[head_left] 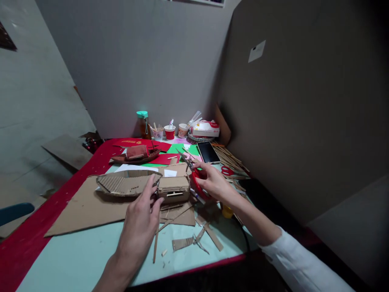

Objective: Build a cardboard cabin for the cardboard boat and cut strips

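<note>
My right hand point(209, 180) is closed on the red handles of a pair of scissors point(199, 182), whose metal blades point up and to the left. My left hand point(141, 217) has its fingers apart, beside a small cardboard cabin point(174, 189) with a slot in its front; whether the fingertips touch it I cannot tell. Left of the cabin lies a cardboard boat hull point(124, 184) with a ridged deck. Both rest on a flat cardboard sheet point(79, 215). A finished-looking brown model boat point(135, 156) with a reddish cabin stands behind them.
Cardboard scraps point(184, 243) and thin sticks lie at the front. A phone point(208, 152), another pair of red scissors point(227, 171) and many wood strips point(231, 158) are at the right. Paper cups point(169, 132), a bottle point(143, 125) and a tissue pack point(206, 129) line the back wall.
</note>
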A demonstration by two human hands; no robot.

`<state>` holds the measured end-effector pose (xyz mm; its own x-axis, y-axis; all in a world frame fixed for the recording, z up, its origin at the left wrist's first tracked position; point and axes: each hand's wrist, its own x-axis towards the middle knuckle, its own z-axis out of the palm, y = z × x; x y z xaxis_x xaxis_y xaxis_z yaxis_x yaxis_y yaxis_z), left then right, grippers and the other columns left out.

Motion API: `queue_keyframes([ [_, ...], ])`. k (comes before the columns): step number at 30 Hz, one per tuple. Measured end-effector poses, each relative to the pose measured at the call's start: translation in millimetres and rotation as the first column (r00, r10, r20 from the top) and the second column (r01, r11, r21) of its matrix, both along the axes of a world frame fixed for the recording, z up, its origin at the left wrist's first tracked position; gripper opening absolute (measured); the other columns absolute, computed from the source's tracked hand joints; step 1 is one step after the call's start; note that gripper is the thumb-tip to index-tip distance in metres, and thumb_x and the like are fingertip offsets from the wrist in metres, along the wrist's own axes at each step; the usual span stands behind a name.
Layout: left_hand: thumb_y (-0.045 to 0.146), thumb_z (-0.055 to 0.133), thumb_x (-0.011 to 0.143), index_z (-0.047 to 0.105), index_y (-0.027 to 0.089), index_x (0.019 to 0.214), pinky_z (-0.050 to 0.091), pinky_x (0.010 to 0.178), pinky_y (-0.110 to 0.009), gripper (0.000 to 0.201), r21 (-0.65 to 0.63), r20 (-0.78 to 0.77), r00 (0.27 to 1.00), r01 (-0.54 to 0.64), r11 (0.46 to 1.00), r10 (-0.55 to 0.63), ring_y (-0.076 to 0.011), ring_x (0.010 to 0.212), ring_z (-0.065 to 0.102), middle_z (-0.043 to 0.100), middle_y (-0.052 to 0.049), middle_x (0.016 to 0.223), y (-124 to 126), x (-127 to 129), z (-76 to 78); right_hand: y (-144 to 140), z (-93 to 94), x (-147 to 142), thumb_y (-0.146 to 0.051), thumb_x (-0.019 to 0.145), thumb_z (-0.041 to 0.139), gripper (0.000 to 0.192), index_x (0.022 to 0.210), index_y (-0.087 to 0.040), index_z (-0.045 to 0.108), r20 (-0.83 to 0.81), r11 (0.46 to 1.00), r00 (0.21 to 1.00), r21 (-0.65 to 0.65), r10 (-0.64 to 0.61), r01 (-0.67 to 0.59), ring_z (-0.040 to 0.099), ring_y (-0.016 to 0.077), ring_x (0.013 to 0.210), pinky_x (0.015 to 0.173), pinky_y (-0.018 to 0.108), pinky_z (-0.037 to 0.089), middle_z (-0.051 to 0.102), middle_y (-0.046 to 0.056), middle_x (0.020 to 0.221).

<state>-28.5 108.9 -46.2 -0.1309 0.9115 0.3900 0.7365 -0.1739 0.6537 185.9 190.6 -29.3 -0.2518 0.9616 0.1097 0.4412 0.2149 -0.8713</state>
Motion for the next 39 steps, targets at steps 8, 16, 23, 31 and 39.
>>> queue_keyframes([
  [8,0.037,0.054,0.086,0.053,0.008,0.147,0.059,0.093,-0.047,0.067,0.002,0.021,1.000,-0.010,1.000,0.009,-0.0290,0.096,0.077,0.080,-0.017,0.114,-1,0,-3.9,4,-5.4,17,-0.034,0.100,0.066,0.028,0.123,-0.017,0.064,0.028,0.995,0.999,0.093,-0.047,0.044,0.070,0.0207,0.094,0.079,0.039,0.061,0.069,0.007,0.118],
  [16,0.041,0.060,0.082,0.057,0.016,0.145,0.060,0.085,-0.043,0.068,0.026,0.078,0.994,-0.081,0.996,0.079,-0.0277,0.088,0.077,0.081,-0.012,0.111,-14,-11,4.6,-26,18.4,49,-0.031,0.090,0.070,0.024,0.111,-0.019,0.065,0.010,0.951,0.983,0.256,-0.182,0.174,0.067,0.0213,0.084,0.076,0.035,0.056,0.071,0.004,0.091],
  [23,0.052,0.065,0.084,0.070,0.029,0.109,0.059,0.089,-0.034,0.035,-0.005,0.361,0.927,-0.110,0.994,0.105,-0.0219,0.094,0.075,0.080,-0.001,0.098,-57,-4,9.9,-127,24.4,42,-0.023,0.091,0.058,0.032,0.123,-0.023,0.058,0.156,0.908,0.975,0.412,-0.158,0.081,0.068,0.0217,0.084,0.071,0.031,0.057,0.069,0.008,0.107],
  [31,0.051,0.096,0.055,0.070,0.026,0.101,0.058,0.076,-0.022,0.058,-0.097,0.953,0.298,0.457,0.884,-0.050,-0.0171,0.081,0.072,0.076,0.000,0.092,-93,54,33.2,-185,-16.5,8,-0.031,0.084,0.067,0.072,0.146,-0.018,0.034,0.389,0.740,0.847,0.672,-0.363,0.008,0.068,0.0350,0.090,0.064,0.042,0.062,0.065,0.017,0.104],
  [39,0.030,0.090,0.068,0.069,0.022,0.101,0.054,0.071,-0.022,0.040,-0.108,0.991,0.128,0.504,0.857,0.050,-0.0136,0.074,0.068,0.073,-0.001,0.083,-107,68,29.1,-228,-16.4,3,-0.029,0.091,0.053,0.055,0.142,-0.014,0.039,0.473,0.623,0.649,0.782,-0.596,0.002,0.071,0.0371,0.091,0.072,0.045,0.061,0.071,0.019,0.102],
])
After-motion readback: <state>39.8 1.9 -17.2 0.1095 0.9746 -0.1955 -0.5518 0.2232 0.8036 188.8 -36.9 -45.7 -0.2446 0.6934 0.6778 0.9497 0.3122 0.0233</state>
